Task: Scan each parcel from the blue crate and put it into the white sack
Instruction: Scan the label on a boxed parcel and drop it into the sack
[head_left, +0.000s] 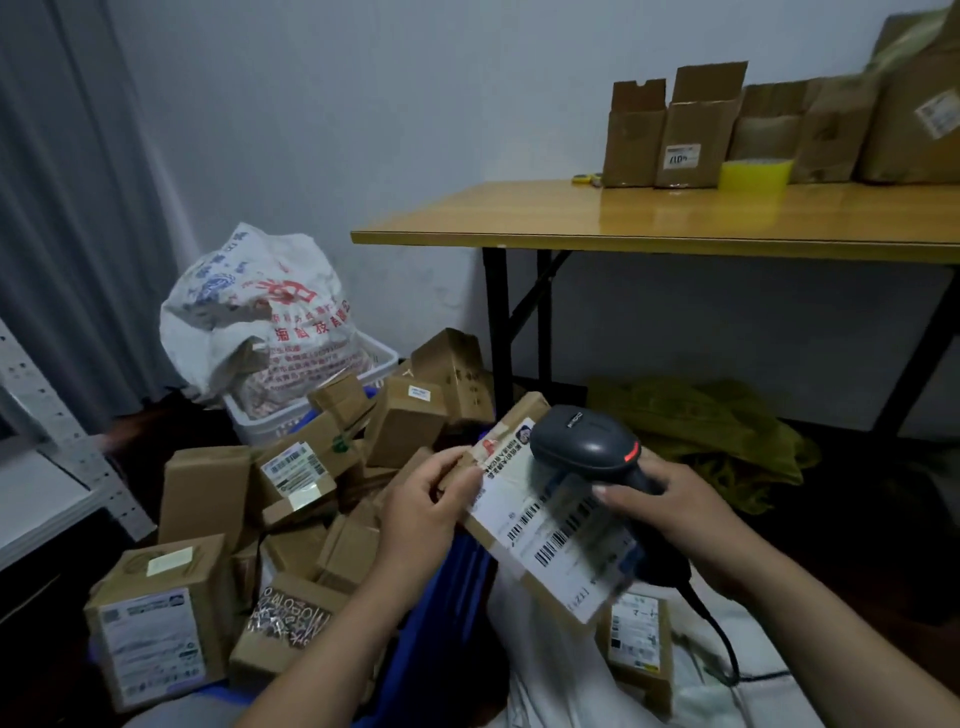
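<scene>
My left hand (421, 506) grips the upper left end of a flat cardboard parcel (540, 512) with a white barcode label, held tilted above the crate's right rim. My right hand (670, 501) holds a dark grey handheld scanner (582, 441) whose head hovers over the label, a red light glowing on its side. The blue crate (457, 587) is heaped with several brown parcels (208, 519). The white sack (561, 680) lies open at the lower right with a labelled parcel (636, 642) inside it.
A filled printed white bag (260, 306) stands in a white basket (291, 415) behind the crate. A yellow table (675, 218) on black legs carries cardboard boxes (696, 130) and yellow tape (756, 174). Green cloth (717, 431) lies under it. Grey shelving (47, 467) stands left.
</scene>
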